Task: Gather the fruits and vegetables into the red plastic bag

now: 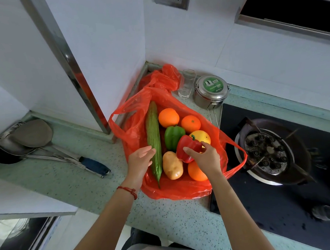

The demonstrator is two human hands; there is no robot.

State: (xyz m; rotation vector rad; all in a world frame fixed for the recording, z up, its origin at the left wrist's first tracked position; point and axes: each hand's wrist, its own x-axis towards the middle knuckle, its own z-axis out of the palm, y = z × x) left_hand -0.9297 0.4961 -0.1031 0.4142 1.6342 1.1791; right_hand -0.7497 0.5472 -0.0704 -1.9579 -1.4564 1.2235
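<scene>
The red plastic bag lies spread open on the counter. On it rest a long green cucumber, two oranges side by side at the far end, a green pepper, a yellow fruit, a potato and another orange near me. My right hand grips a red pepper just above the pile. My left hand rests against the cucumber's near end, fingers apart.
A glass and a steel lidded tin stand behind the bag. A gas burner on the black hob lies to the right. Ladles and a dark-handled utensil lie on the counter to the left.
</scene>
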